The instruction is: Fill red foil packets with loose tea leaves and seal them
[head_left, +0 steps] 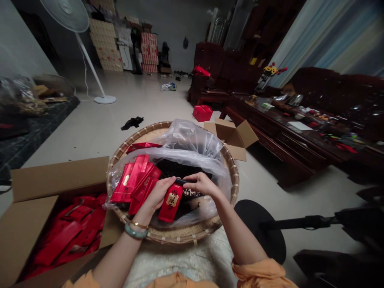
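Observation:
Over the basket, a red foil packet [171, 205] with a gold label and dark lettering hangs between my hands. My left hand [162, 193] grips its upper left side. The fingers of my right hand [201, 184] pinch the dark strip [180, 181] along its top; whether this is the packet's mouth or a separate piece I cannot tell. Below lies a clear plastic bag [192, 148] with dark, loose, leaf-like material [171, 168] inside. Several more red packets [139, 180] rest on the bag to the left of my hands. A round woven bamboo basket [235, 176] holds all this.
An open carton [33, 180] full of red packets stands at left, a smaller open carton [240, 138] beyond the basket at right. A black round base with a pole [261, 228] is close by my right arm. Farther off are a white fan [105, 99] and a dark wooden table [270, 124].

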